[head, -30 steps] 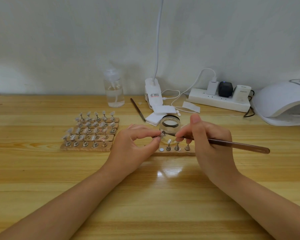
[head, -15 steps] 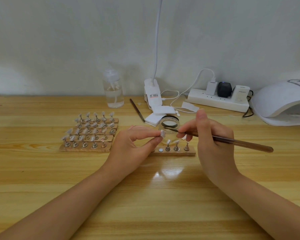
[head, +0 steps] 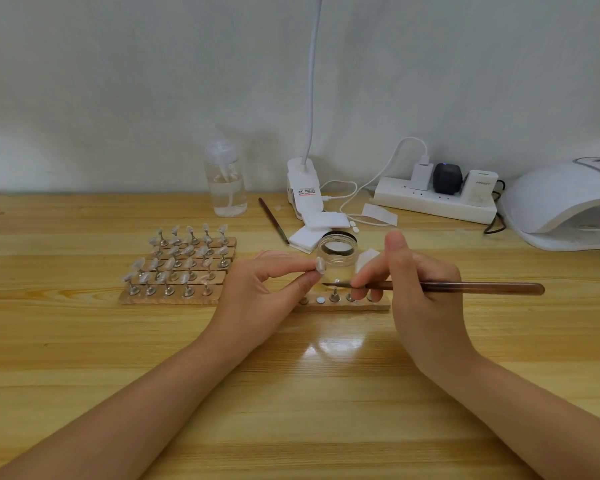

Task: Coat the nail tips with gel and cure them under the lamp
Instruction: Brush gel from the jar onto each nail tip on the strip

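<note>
My left hand (head: 269, 292) pinches a small pale nail tip (head: 319, 264) on its stand between thumb and forefinger. My right hand (head: 420, 292) holds a brown brush (head: 465, 288) like a pen, its fine tip just below and right of the nail tip, not touching it. An open clear gel jar (head: 337, 255) stands right behind both hands. A wooden strip (head: 343, 305) with a few metal stands lies under my fingers. The white curing lamp (head: 565, 206) sits at the far right.
To the left lie wooden strips with several mounted nail tips (head: 179, 265). A clear pump bottle (head: 226, 181), a second brush (head: 273, 220), white pads (head: 321, 225), a clip lamp base (head: 303, 183) and a power strip (head: 433, 199) line the back of the wooden table (head: 84, 358).
The brush left the nail tip, went to the jar, then dropped lower to just below the tip. My left hand kept hold of the nail tip and hardly moved.
</note>
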### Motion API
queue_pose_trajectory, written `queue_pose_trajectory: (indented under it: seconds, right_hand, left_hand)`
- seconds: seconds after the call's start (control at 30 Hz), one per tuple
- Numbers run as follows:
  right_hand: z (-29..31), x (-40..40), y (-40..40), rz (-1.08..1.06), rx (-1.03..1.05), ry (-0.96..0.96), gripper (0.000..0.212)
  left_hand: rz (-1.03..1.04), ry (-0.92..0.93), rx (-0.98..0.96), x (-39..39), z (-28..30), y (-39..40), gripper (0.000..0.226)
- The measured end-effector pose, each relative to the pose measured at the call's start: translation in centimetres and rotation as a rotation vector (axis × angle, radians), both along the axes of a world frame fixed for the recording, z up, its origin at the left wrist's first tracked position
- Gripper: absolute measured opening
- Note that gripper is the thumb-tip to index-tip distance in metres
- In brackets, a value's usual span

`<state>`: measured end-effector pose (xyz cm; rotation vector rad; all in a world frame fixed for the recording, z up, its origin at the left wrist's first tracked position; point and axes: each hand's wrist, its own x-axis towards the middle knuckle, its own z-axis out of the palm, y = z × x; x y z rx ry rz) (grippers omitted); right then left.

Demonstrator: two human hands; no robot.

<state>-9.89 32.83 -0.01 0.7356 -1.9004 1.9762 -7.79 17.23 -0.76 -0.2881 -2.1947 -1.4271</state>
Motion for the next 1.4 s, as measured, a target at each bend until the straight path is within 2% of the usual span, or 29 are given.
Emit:
queue_pose_trajectory:
  seconds: [0.2, 0.47, 0.67, 0.87, 1.13, 1.4]
  right_hand:
    - [-0.01, -0.34, 0.4, -0.061, -0.071, 0.03, 0.047]
    - [-0.22, -0.63, 0.14, -0.119, 0.024, 0.125, 0.04]
    - [-0.37, -0.63, -0.03, -0.136, 0.168, 0.239, 0.039]
    - [-0.47, -0.54, 0.02, -0.089, 0.189, 0.29, 0.039]
    - [-0.35, -0.46, 0.13, -0.087, 0.103, 0.252, 0.041]
    - [-0.49, -0.7, -0.16, -0.103, 0.158, 0.199, 0.039]
  left_hand:
    - [-0.015, 0.066, 0.009, -0.07, 0.0, -0.12, 0.012]
    - [0.007, 0.062, 0.001, 0.04, 0.02, -0.1, 0.007]
    - [0.024, 0.053, -0.007, -0.07, -0.1, -0.22, 0.014]
    - [0.047, 0.057, -0.023, 0.0, -0.03, -0.3, 0.025]
    - [0.058, 0.049, -0.016, 0.12, 0.13, -0.16, 0.025]
    - [0.03, 0.043, 0.016, 0.2, 0.21, -0.07, 0.024]
